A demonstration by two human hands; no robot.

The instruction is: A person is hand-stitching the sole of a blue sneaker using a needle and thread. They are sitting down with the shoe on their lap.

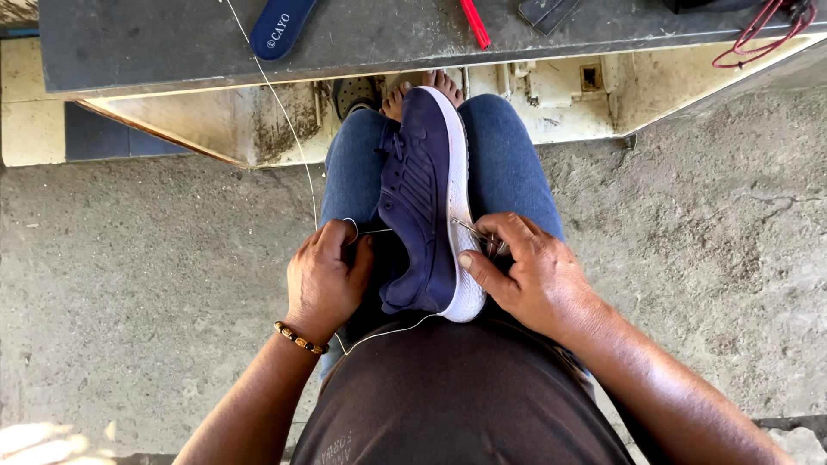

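Note:
A dark blue sneaker with a white sole lies on its side between my knees, toe pointing away from me. My left hand is closed at the shoe's left side, pinching a thin white thread that runs up and away to the left. My right hand grips the white sole edge near the heel, thumb pressed on the sole, fingers closed around a thin metal needle-like tool. A beaded bracelet sits on my left wrist.
A dark slab crosses the top, carrying a blue insole, a red tool and red cord. My bare feet rest beneath it. Rough concrete floor spreads on both sides.

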